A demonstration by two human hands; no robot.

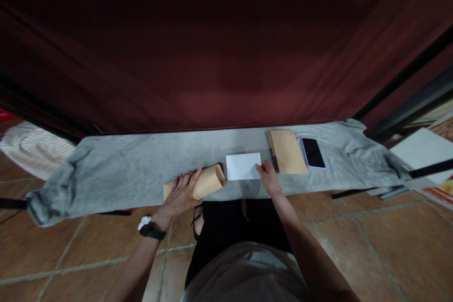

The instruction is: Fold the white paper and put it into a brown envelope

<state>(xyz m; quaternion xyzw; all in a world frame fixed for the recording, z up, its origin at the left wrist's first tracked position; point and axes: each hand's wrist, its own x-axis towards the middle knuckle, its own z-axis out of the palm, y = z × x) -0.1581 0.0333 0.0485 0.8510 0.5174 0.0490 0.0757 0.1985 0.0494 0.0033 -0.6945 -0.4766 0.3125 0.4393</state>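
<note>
My left hand [183, 191] lies with its fingers spread over a brown paper envelope [208, 183], whose right end gapes toward the middle. Between thumb and fingers, my right hand [268, 177] pinches the right edge of a white card or folded sheet [242, 166]. The white piece is just to the right of the envelope's mouth, and its left edge is close to it. Beyond my right hand, a stack of brown envelopes [288, 152] rests on the grey cloth.
A long narrow surface under a grey cloth [127, 165] runs across in front of me, against a dark red panel [212, 80]. A phone [313, 153] lies right of the stack. Striped cloth [33, 148] hangs at far left; printed boards [430, 155] stand at far right.
</note>
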